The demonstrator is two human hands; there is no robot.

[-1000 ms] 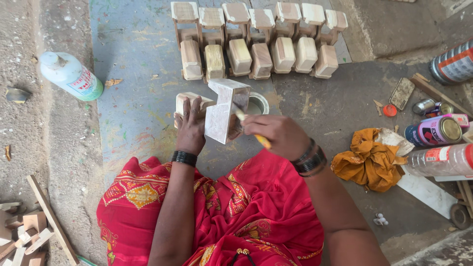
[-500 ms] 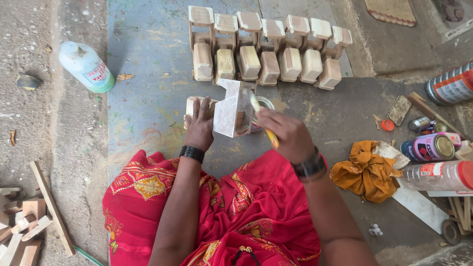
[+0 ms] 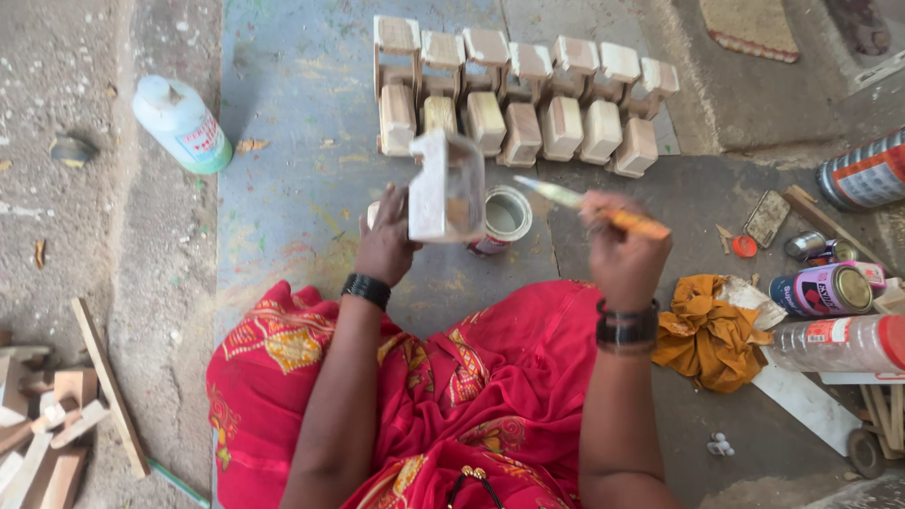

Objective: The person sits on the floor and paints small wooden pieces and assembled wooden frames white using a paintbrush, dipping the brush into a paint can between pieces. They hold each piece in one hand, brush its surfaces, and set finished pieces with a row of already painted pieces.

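My left hand (image 3: 386, 243) grips a small wooden chair-shaped piece (image 3: 443, 188) coated in pale paint and holds it upright above the floor. My right hand (image 3: 622, 253) holds a paintbrush (image 3: 589, 207) with an orange handle, its pale bristles pointing left, apart from the piece. A small open paint tin (image 3: 504, 219) with pale paint stands just behind the wooden piece, between my hands. I sit on the floor in a red patterned garment (image 3: 452, 396).
A row of several unpainted wooden chair pieces (image 3: 523, 104) stands on the blue board ahead. A white plastic bottle (image 3: 181, 124) lies at the left. An orange rag (image 3: 709, 332), spray cans (image 3: 822, 290) and a clear bottle (image 3: 839, 343) crowd the right. Wood offcuts (image 3: 52, 419) lie lower left.
My right hand has pulled the brush away from the wooden piece to the right. My left hand has turned and raised the piece.
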